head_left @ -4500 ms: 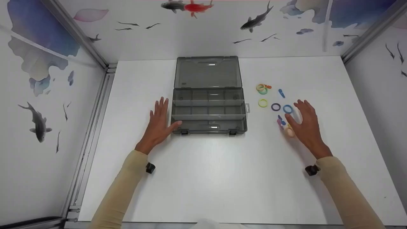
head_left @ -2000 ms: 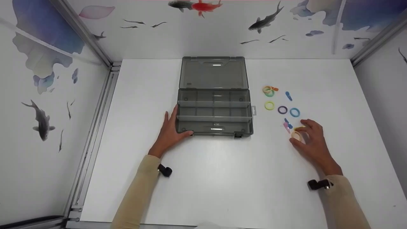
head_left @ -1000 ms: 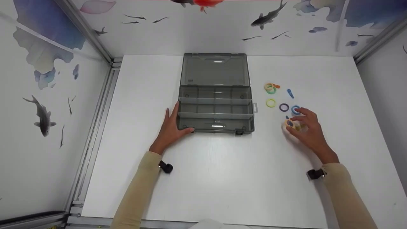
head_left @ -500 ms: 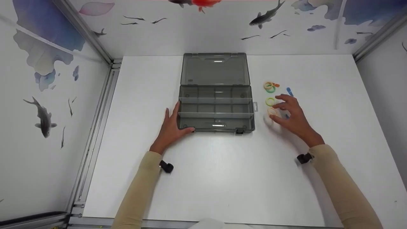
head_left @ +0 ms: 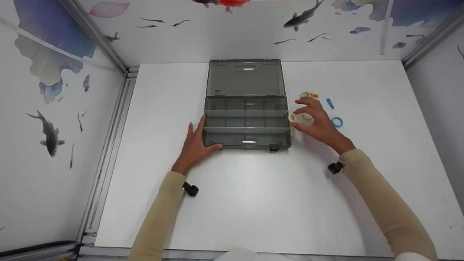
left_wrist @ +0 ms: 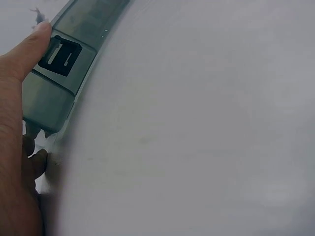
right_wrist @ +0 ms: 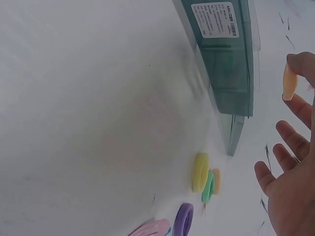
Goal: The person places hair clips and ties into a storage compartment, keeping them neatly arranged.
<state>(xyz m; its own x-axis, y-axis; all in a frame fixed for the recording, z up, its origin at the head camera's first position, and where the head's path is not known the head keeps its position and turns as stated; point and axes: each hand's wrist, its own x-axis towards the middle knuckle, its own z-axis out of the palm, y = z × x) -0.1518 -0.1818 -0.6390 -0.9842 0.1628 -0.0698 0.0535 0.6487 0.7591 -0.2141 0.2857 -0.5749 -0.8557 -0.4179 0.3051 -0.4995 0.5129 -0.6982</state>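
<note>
My right hand (head_left: 315, 123) pinches a pale peach hair tie (head_left: 293, 118) between thumb and index finger, beside the right wall of a grey see-through compartment box (head_left: 253, 147). In the right wrist view, that hair tie (right_wrist: 290, 82) appears edge-on, the other fingers spread apart from it. My left hand (head_left: 192, 149) holds the box at its front left corner, thumb over the front edge and fingers along the side. The thumb lies by a dark latch (left_wrist: 60, 55) in the left wrist view. The lid (head_left: 246, 79) lies back, and the compartments look empty.
Right of the box lie a blue hair tie (head_left: 337, 121), a blue hair clip (head_left: 330, 103) and an orange clip (head_left: 314, 96). The right wrist view shows yellow (right_wrist: 200, 172), green (right_wrist: 208, 186) and purple hair ties (right_wrist: 183, 219), plus a pink clip (right_wrist: 150, 228).
My right hand picked up the peach hair tie from the table's right side and carried it leftward and away, to the box. My left hand moved to the box's front left corner and stays there.
</note>
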